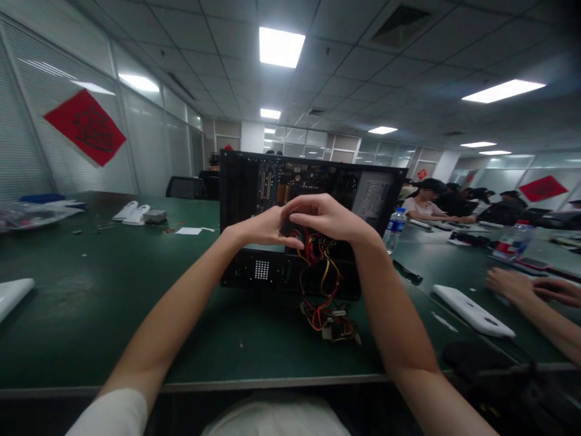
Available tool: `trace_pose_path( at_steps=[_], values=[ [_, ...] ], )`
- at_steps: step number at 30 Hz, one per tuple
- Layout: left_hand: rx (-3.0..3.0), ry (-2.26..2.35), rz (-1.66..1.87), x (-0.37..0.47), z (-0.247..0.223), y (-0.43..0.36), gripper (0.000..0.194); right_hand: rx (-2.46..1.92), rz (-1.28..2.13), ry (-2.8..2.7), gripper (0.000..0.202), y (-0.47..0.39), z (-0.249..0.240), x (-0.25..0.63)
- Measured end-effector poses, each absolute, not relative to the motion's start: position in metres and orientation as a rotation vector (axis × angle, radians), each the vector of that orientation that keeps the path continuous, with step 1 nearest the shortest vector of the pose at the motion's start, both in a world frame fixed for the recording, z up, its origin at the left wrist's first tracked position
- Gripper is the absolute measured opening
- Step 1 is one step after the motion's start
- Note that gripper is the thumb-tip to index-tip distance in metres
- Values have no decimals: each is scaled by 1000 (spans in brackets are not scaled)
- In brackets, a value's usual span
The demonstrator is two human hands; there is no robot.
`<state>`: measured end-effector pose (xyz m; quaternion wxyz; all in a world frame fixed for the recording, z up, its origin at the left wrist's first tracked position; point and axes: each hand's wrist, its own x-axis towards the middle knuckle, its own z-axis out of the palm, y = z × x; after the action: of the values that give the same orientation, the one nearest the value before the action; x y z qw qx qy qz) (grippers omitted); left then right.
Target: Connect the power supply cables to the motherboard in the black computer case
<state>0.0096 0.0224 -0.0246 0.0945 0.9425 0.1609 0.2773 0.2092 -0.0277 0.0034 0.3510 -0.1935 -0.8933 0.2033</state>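
Before me on the green table stands an open black computer case, its inside facing me. A circuit board shows at the top, and a labelled power supply sits at upper right. My left hand and my right hand meet in front of the case, fingers curled toward each other. Something dark lies between them; I cannot make it out, and several fingertips are hidden. Red, yellow and black cables hang below my right hand, ending in a bundle of connectors on the table.
A water bottle stands right of the case. A white casing lies at right, near another person's hands. White objects, a small grey box and paper lie at left. People sit farther back.
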Motion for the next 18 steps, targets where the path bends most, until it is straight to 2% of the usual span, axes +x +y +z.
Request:
trace_pose_path(
  at_steps=[7,14,18],
  values=[
    [2795,418,901,7,-24,25,73,-460,588,-2263,29,-18,-2,205],
    [2687,389,918,7,-26,30,52,-541,338,-2347,27,-29,-4,201],
    [2653,405,928,5,-30,33,50,-541,239,-2492,34,-34,-6,200]
  ],
)
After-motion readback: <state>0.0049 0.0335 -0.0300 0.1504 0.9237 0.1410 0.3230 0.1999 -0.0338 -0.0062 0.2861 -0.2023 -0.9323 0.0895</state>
